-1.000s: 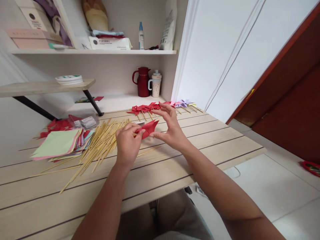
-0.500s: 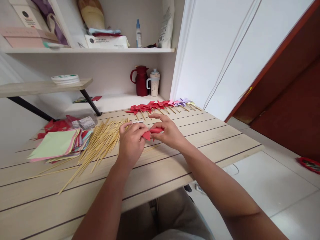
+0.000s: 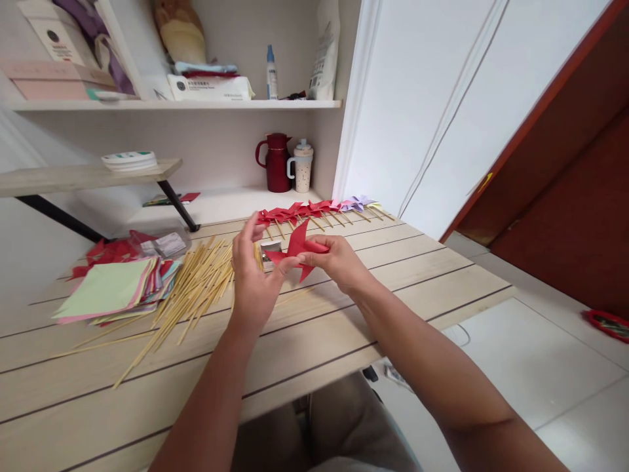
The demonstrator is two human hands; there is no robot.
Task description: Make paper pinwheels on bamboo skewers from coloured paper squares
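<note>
Above the table, a folded red paper pinwheel (image 3: 297, 246) shows its pointed blades. My right hand (image 3: 337, 262) pinches it by the right side between thumb and fingers. My left hand (image 3: 255, 262) is open, its fingers raised and apart, while its thumb tip touches the pinwheel near the middle. Just behind, between the hands, a small open box (image 3: 271, 254) holds small shiny things, too small to make out. Thin wooden sticks (image 3: 199, 282) lie in a loose pile left of my left hand. Finished red pinwheels (image 3: 280, 215) on sticks lie in a row behind.
Square coloured papers (image 3: 105, 288) are stacked at the left, near red paper pieces and a clear plastic package (image 3: 167, 244). Purple pinwheels (image 3: 356, 204) extend the row rightward. A dark red jug (image 3: 278, 164) and a cup (image 3: 303, 167) stand at the back. A raised wooden shelf (image 3: 88, 176) overhangs the left.
The red paper has turned and now shows its pinwheel blades. My left hand has opened, its fingers lifting off the paper; my right hand keeps hold. The small box has come into fuller view.
</note>
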